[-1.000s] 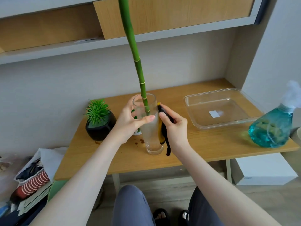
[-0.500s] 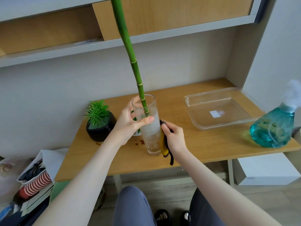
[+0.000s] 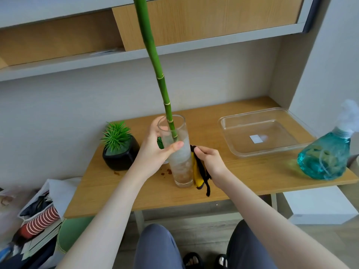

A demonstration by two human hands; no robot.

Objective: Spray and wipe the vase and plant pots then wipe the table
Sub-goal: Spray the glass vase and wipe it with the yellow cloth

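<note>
The right hand [image 3: 210, 162] pinches a bunched yellow-and-black cleaning cloth [image 3: 198, 172] between thumb and fingers and presses it against the lower right side of the tall, clear glass cylinder vase [image 3: 177, 152], with a loose black strip of the cloth trailing onto the light wooden table [image 3: 252, 175]. The left hand [image 3: 155, 152] wraps the vase's upper part, thumb across the front and fingers behind, steadying it where it stands upright near the front-centre of the table. The glass looks misted or wet, so the step in hand is judged to be wiping the sprayed vase. To do it well, the left grip should stay firm while the cloth travels the full height, and the vase should be turned a little at a time so every side is reached; pushing sideways is risky, since the long green bamboo stalk [image 3: 155, 61] standing in it makes it top-heavy. Just left of the vase sits a round black pot with a spiky green plant [image 3: 120, 152], and a second small pot is mostly hidden behind the left hand. Small brown spots [image 3: 166, 173] mark the table beside the vase's base. Well to the right are a clear rectangular plastic tray [image 3: 233, 152] and a teal spray bottle [image 3: 324, 160].
</note>
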